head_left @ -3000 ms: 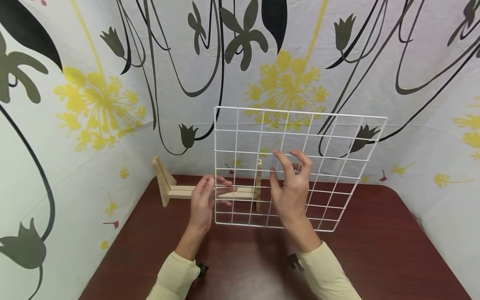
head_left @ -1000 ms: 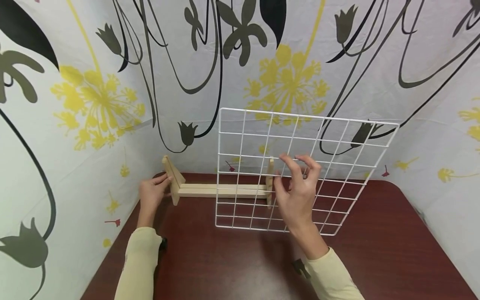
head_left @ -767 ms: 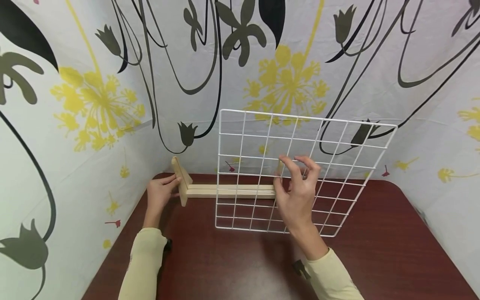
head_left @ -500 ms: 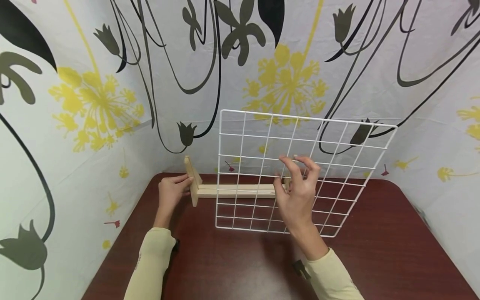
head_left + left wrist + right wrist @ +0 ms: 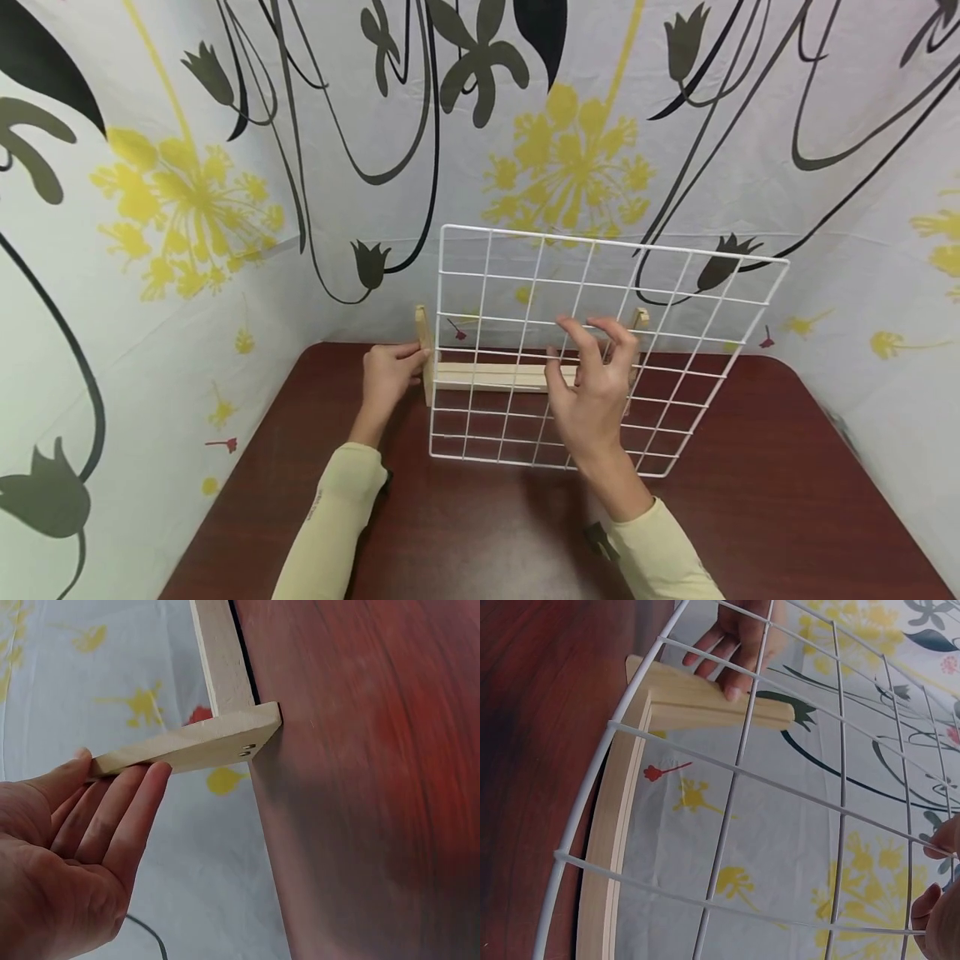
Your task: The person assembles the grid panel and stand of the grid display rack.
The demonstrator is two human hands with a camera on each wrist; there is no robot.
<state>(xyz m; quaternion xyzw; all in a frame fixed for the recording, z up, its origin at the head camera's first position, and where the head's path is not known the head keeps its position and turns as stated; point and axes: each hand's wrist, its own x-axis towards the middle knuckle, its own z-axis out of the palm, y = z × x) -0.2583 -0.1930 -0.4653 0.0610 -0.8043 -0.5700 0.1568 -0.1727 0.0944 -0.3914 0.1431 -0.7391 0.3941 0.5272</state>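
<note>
While the left hand (image 5: 387, 375) pinches pale wood (image 5: 196, 744), the right (image 5: 594, 400) holds a white grid (image 5: 737, 770).

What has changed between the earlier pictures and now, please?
The left hand moved away from the white wire grid, gripped the wooden stand at its left end and shifted it rightward, further behind the grid. The right hand still holds the grid.

Head view: high, facing forward and down, widest; wire grid (image 5: 628, 289) near centre. Left wrist: close, tilted, left hand (image 5: 71, 855) lower left. Right wrist: near, looking through grid; wooden stand (image 5: 615, 817) shared by all.
</note>
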